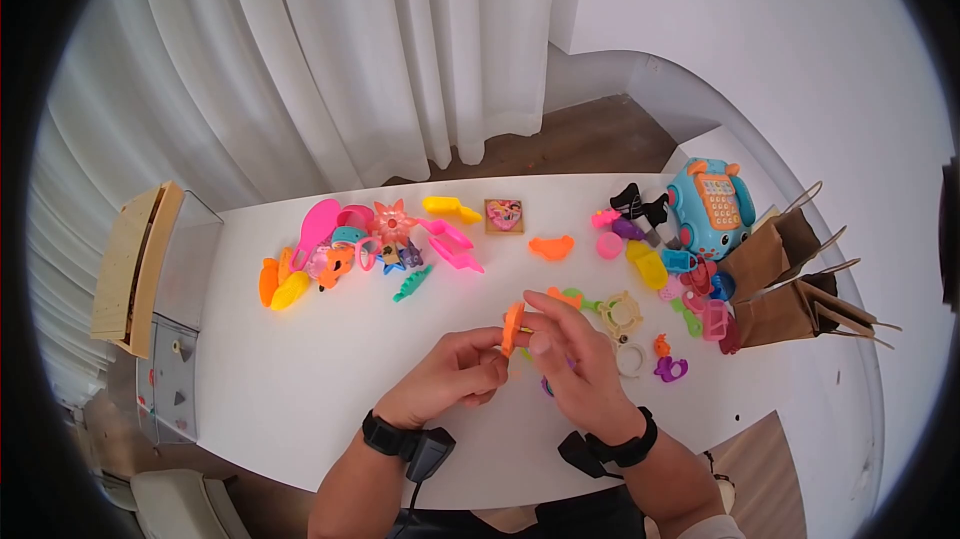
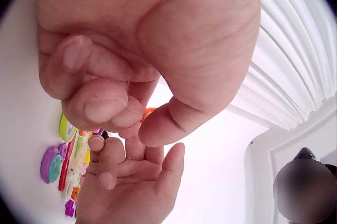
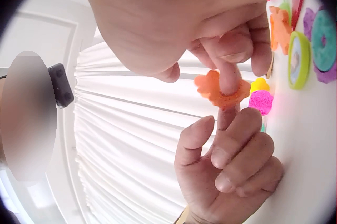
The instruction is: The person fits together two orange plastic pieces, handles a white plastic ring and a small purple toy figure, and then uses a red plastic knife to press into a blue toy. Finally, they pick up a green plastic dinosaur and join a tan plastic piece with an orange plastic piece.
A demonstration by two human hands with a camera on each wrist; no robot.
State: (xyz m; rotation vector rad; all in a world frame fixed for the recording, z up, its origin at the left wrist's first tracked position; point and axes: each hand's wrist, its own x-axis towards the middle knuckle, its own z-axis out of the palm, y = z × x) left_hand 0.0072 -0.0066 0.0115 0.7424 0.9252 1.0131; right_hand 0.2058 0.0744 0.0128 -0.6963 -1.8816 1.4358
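Note:
Between my two hands is a small orange plastic toy [image 3: 208,88] with a wavy edge, seen nearly edge-on in the head view. My left hand [image 1: 455,374] holds it at the index finger, with the other fingers curled and the thumb apart from it. On the other side, my right hand [image 1: 580,369] has its fingers loosely extended, and a finger overlaps the toy in the right wrist view. Only a sliver of orange shows behind the left thumb [image 2: 158,128] in the left wrist view. Whether the left fingertip passes through the toy, I cannot tell.
Another orange piece [image 1: 551,248] lies ahead on the white table [image 1: 300,379]. Pink, yellow and green toys surround an orange flower [image 1: 393,223] at the left. At the right are several small toys, a blue toy phone [image 1: 715,204] and brown paper bags [image 1: 775,264]. A wooden-topped box [image 1: 140,269] stands far left.

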